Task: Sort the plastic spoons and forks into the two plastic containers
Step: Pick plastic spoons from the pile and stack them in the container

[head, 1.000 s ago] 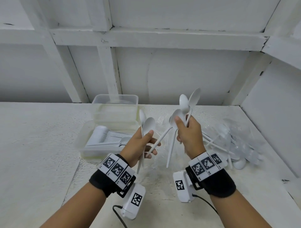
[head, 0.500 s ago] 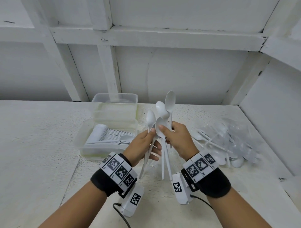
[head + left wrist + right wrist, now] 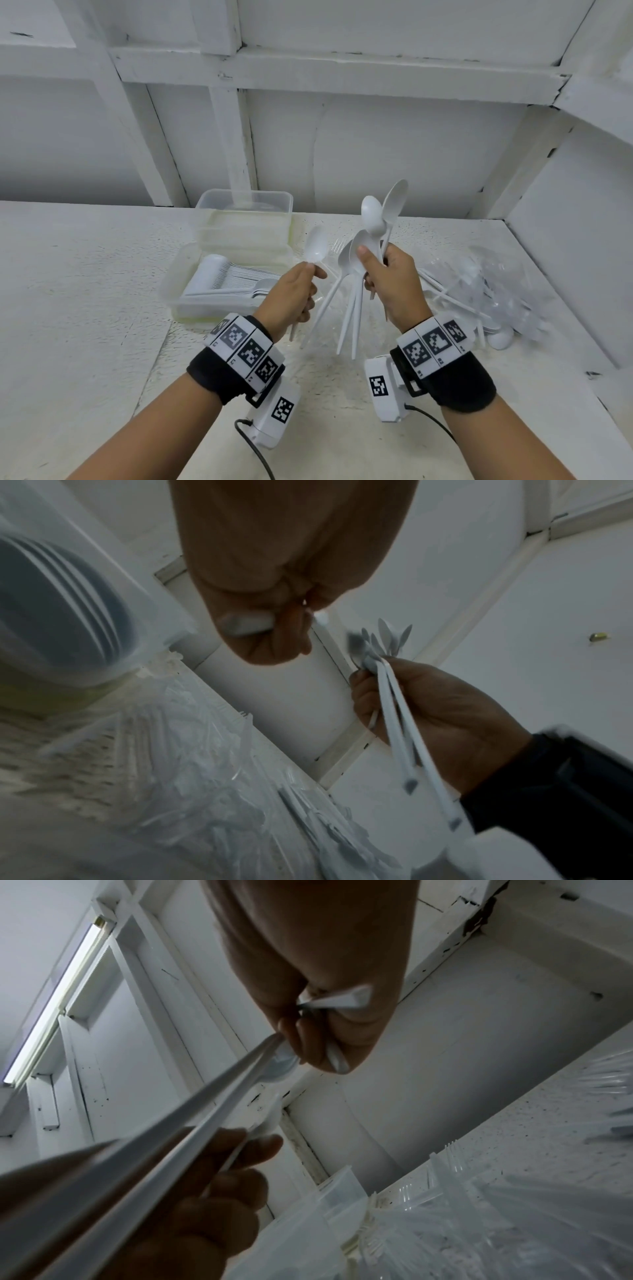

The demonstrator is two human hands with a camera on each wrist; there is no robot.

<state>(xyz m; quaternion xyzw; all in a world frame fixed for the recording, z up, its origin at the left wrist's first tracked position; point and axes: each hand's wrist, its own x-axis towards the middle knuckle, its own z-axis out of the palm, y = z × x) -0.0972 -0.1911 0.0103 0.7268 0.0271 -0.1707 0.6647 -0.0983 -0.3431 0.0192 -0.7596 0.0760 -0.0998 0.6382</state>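
My left hand [image 3: 298,291] grips one white plastic spoon [image 3: 317,245], bowl up, above the table's middle. Just to its right, my right hand [image 3: 390,284] holds a bunch of several white spoons [image 3: 375,216] with the handles fanning down. In the left wrist view the left hand [image 3: 274,631] and the right hand [image 3: 428,712] with its bunch [image 3: 387,642] show. The near clear container [image 3: 219,287], left of my hands, holds stacked white spoons. A second clear container [image 3: 245,219] stands behind it; I cannot tell its contents. Loose white spoons [image 3: 500,337] and clear forks [image 3: 513,294] lie at the right.
The white table [image 3: 85,308] ends at a wall behind and a side wall [image 3: 582,222] on the right. Clear forks [image 3: 462,1199] also lie under my hands. A cable [image 3: 253,445] hangs from the left wrist camera.
My hands met half a second ago and have drawn apart; the left hand now holds a single spoon and the right hand's bunch has moved right and up.
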